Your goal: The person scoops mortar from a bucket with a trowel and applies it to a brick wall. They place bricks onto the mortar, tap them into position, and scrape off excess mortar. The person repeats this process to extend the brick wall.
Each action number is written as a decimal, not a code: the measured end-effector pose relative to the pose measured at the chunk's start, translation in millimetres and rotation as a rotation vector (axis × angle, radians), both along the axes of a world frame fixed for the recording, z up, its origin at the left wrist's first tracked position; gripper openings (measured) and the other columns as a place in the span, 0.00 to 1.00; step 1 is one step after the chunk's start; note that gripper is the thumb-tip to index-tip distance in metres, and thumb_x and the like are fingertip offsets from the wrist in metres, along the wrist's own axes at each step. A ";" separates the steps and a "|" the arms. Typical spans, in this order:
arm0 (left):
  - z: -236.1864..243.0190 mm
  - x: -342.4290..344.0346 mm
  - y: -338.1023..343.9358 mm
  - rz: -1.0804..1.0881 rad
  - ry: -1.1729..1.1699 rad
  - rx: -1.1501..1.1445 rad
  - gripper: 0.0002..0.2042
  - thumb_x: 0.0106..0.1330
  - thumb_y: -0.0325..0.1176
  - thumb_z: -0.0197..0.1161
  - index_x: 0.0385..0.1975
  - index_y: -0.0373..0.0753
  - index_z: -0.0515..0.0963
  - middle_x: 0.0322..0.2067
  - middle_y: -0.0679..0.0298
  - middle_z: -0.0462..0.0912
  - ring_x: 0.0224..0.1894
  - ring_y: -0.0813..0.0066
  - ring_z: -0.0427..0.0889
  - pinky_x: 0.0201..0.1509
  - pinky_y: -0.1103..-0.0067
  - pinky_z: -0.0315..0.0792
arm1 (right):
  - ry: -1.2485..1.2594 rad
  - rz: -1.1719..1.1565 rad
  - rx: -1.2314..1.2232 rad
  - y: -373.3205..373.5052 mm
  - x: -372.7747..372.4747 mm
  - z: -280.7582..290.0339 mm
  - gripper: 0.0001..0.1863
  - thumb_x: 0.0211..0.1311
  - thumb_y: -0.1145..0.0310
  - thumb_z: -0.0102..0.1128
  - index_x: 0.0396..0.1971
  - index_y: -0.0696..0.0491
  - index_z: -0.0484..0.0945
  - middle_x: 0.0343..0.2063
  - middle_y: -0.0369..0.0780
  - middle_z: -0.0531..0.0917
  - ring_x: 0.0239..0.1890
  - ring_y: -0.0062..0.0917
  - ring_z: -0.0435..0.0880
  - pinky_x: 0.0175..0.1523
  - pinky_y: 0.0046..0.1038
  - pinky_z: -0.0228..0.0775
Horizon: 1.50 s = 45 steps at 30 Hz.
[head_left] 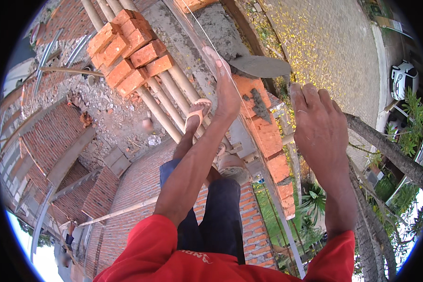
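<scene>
My left hand (226, 91) lies flat, fingers straight, against the left side of the top orange brick (250, 89) of a brick wall (272, 141). A blob of grey mortar (260, 104) sits on that brick. A taut string line (207, 35) runs along the wall past my fingers. My right hand (320, 129) hovers right of the wall, fingers curled on the handle of a grey trowel (261, 66), whose blade lies over the wall top. A bed of wet mortar (218, 28) covers the course further ahead.
A stack of loose bricks (129, 51) rests on bamboo scaffold poles (169, 101), where my sandalled feet (197, 113) stand. Far below lie rubble and lower brick walls (51, 136). A tree trunk (390, 150), a paved yard and a white car (402, 77) are on the right.
</scene>
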State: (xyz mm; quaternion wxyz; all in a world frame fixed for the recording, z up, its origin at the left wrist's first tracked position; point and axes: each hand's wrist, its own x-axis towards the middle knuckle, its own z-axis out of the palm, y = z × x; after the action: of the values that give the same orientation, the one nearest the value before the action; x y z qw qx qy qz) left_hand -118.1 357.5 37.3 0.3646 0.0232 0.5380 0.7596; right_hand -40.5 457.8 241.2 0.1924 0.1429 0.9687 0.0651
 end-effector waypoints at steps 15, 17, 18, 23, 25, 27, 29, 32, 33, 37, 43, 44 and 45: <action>-16.6 -53.0 10.4 0.100 0.077 0.113 0.35 0.85 0.56 0.30 0.82 0.42 0.31 0.83 0.62 0.35 0.83 0.67 0.40 0.85 0.70 0.36 | 0.171 -0.558 -0.735 1.6 -9.6 -65.5 0.17 0.78 0.63 0.51 0.39 0.65 0.78 0.29 0.58 0.80 0.33 0.56 0.79 0.41 0.45 0.71; -14.3 -56.3 12.0 0.080 0.131 0.153 0.35 0.85 0.55 0.30 0.82 0.42 0.31 0.83 0.62 0.35 0.83 0.67 0.40 0.85 0.70 0.36 | 0.245 -0.482 -0.722 -0.4 -11.3 -66.6 0.18 0.79 0.63 0.49 0.37 0.65 0.76 0.28 0.59 0.78 0.34 0.59 0.78 0.42 0.47 0.70; -12.2 -55.0 10.6 0.043 0.063 0.285 0.35 0.86 0.54 0.30 0.81 0.41 0.29 0.83 0.60 0.31 0.84 0.67 0.36 0.85 0.70 0.35 | 0.234 -0.506 -0.714 -3.0 -7.5 -64.8 0.18 0.79 0.63 0.49 0.38 0.65 0.76 0.29 0.59 0.78 0.34 0.59 0.78 0.42 0.48 0.70; -2.6 -36.9 7.5 0.017 0.248 -0.045 0.36 0.86 0.52 0.30 0.80 0.37 0.26 0.82 0.57 0.24 0.84 0.66 0.28 0.85 0.69 0.28 | 0.230 -0.581 -0.729 -28.9 54.9 -38.0 0.16 0.78 0.64 0.50 0.40 0.65 0.76 0.31 0.58 0.79 0.34 0.63 0.76 0.43 0.50 0.69; 0.8 -26.7 8.0 0.029 0.222 -0.021 0.36 0.86 0.51 0.32 0.80 0.36 0.26 0.82 0.56 0.23 0.84 0.64 0.27 0.85 0.69 0.27 | 0.139 -0.583 -0.716 -33.4 77.7 -23.7 0.17 0.79 0.63 0.51 0.42 0.65 0.77 0.29 0.55 0.80 0.29 0.55 0.79 0.39 0.46 0.70; 2.5 -20.2 7.5 0.057 0.137 0.068 0.37 0.85 0.50 0.33 0.79 0.34 0.26 0.82 0.55 0.23 0.84 0.63 0.27 0.85 0.69 0.26 | 0.074 -0.677 -0.782 -34.4 92.1 -6.9 0.18 0.80 0.62 0.50 0.46 0.65 0.78 0.29 0.53 0.81 0.29 0.50 0.81 0.39 0.44 0.73; 4.2 -16.6 4.1 0.079 0.169 0.033 0.32 0.85 0.41 0.32 0.80 0.32 0.30 0.82 0.53 0.29 0.84 0.61 0.30 0.85 0.69 0.29 | 0.034 -0.870 -0.937 -28.9 97.1 9.1 0.20 0.81 0.61 0.49 0.51 0.64 0.78 0.29 0.50 0.82 0.30 0.44 0.83 0.40 0.42 0.77; 5.9 -29.7 -11.0 -0.089 0.766 -0.311 0.31 0.85 0.34 0.34 0.80 0.33 0.31 0.82 0.53 0.30 0.84 0.59 0.29 0.85 0.68 0.30 | 0.134 -1.324 -1.174 -11.5 86.9 13.4 0.22 0.83 0.56 0.48 0.52 0.62 0.78 0.26 0.41 0.80 0.23 0.27 0.80 0.32 0.31 0.77; 7.4 -31.9 -12.8 -0.120 0.713 -0.391 0.32 0.85 0.37 0.34 0.81 0.36 0.30 0.83 0.54 0.29 0.84 0.58 0.28 0.85 0.67 0.30 | 0.179 -1.360 -1.227 -2.8 79.3 6.6 0.23 0.83 0.54 0.48 0.52 0.61 0.78 0.26 0.38 0.79 0.21 0.21 0.78 0.29 0.27 0.74; 17.1 -48.7 -18.9 0.175 0.232 0.110 0.33 0.85 0.46 0.33 0.82 0.41 0.30 0.83 0.55 0.29 0.84 0.57 0.26 0.84 0.64 0.26 | 0.171 -1.305 -1.339 44.2 34.2 -44.9 0.20 0.81 0.52 0.50 0.48 0.57 0.77 0.24 0.37 0.80 0.17 0.17 0.76 0.18 0.21 0.68; 33.2 -68.0 -39.5 0.125 0.079 0.083 0.43 0.80 0.64 0.34 0.81 0.46 0.25 0.83 0.56 0.30 0.84 0.58 0.27 0.84 0.61 0.24 | -0.004 -1.055 -1.320 77.6 -11.9 -67.9 0.23 0.81 0.50 0.47 0.40 0.57 0.75 0.23 0.35 0.78 0.17 0.17 0.77 0.21 0.22 0.70; 35.5 -68.9 -40.5 0.125 0.050 0.090 0.43 0.80 0.65 0.34 0.81 0.46 0.25 0.83 0.57 0.30 0.84 0.58 0.27 0.84 0.61 0.24 | -0.020 -0.975 -1.345 76.2 -12.4 -64.2 0.25 0.81 0.48 0.45 0.37 0.57 0.75 0.22 0.35 0.77 0.18 0.17 0.77 0.22 0.22 0.70; 37.6 -69.6 -38.9 0.131 0.024 0.100 0.43 0.80 0.65 0.34 0.81 0.46 0.25 0.83 0.57 0.30 0.84 0.58 0.27 0.84 0.62 0.25 | -0.036 -1.061 -1.286 67.7 -4.9 -57.9 0.25 0.81 0.48 0.46 0.37 0.57 0.75 0.22 0.35 0.77 0.17 0.17 0.77 0.23 0.23 0.71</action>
State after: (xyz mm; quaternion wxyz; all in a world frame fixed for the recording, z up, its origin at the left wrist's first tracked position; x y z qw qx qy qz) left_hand -187.7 318.6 74.8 0.3059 0.0153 0.5041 0.8076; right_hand -45.4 525.5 183.3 0.2569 0.4416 0.6178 -0.5978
